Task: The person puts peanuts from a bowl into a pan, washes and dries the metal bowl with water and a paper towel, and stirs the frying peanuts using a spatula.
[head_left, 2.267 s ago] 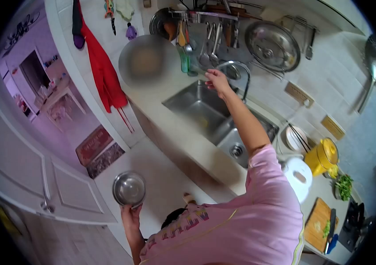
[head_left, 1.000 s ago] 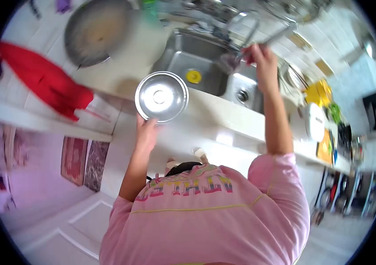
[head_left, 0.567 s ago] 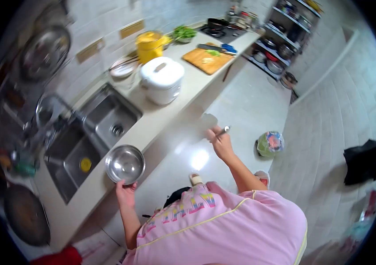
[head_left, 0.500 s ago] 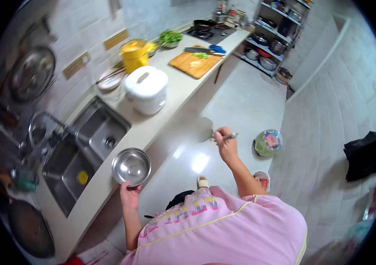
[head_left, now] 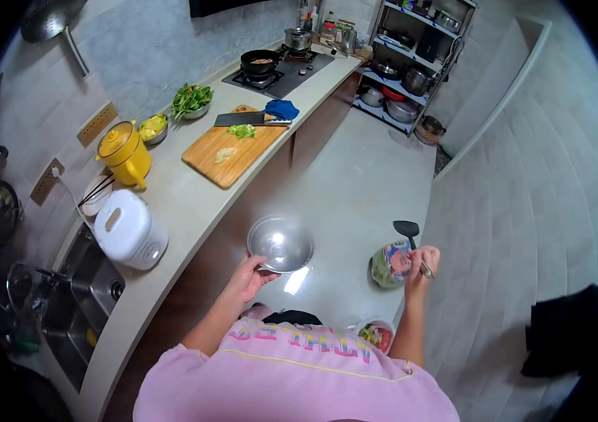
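Steel bowl (head_left: 281,245), frame centre: your left hand (head_left: 249,280) has its fingers clamped on the near rim only; bumping the worktop (head_left: 188,211) edge, left, could tip it. Right hand (head_left: 424,264) fingers wrap the black spatula (head_left: 406,228), right of centre; a slack grip might let it twist.

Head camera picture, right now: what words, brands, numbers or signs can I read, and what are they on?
"ATHLE", seen upside down, on the pink shirt; the rest is unclear.
White cooker: front markings too small to read.
Printed package: print too small to read.
Jars: any labels too small to read.
Metal bowl and spatula: no readable text.
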`<state>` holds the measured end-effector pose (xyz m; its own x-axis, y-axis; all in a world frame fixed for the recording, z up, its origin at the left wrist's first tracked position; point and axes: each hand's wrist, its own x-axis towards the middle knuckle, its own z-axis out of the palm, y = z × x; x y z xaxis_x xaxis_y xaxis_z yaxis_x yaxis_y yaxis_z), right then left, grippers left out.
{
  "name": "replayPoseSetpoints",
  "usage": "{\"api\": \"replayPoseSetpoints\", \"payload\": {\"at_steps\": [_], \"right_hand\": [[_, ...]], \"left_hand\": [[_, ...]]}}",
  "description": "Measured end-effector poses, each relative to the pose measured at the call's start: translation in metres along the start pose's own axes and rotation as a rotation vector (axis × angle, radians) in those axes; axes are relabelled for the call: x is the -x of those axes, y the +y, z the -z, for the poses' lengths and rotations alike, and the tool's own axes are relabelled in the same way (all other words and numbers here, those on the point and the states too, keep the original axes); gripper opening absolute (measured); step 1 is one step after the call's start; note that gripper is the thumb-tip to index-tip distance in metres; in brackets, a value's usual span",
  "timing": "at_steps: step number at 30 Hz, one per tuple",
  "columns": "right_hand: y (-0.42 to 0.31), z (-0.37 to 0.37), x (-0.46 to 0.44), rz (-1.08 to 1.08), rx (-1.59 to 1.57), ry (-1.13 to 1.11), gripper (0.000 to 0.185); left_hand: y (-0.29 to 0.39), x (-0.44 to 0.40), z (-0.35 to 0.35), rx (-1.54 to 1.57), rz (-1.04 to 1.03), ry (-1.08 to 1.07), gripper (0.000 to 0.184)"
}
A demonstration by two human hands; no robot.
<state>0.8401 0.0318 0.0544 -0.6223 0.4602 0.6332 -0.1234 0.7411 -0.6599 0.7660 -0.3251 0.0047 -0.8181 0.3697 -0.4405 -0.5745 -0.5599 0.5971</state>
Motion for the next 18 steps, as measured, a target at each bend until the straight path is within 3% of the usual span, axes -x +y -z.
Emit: {"api": "replayPoseSetpoints", "payload": {"at_steps": [3, 4, 9, 13, 18], "right_hand": [[-0.003, -0.022, -0.042, -0.062, -0.044, 0.039, 0.013], [0.013, -0.037, -0.054, -0.101, -0.198, 0.045, 0.009], [0.052, -0.112, -0.148, -0.111, -0.264, -0.059, 0.014], [0.053, -0.194, -0.263, -0.112, -0.493, -0.152, 0.008], [0.044, -0.297, -0.395, 0.35, -0.226, -0.203, 0.006]], "left_hand": [[0.016, -0.058, -0.027, -0.029, -0.002, -0.027, 0.048], [0.021, -0.08, -0.03, -0.027, -0.008, -0.041, 0.048], [0.061, -0.201, -0.041, 0.025, 0.015, -0.128, 0.05], [0.115, -0.286, -0.067, 0.08, -0.136, -0.092, 0.056], [0.178, -0.353, -0.078, 0.117, -0.306, -0.006, 0.057]]}}
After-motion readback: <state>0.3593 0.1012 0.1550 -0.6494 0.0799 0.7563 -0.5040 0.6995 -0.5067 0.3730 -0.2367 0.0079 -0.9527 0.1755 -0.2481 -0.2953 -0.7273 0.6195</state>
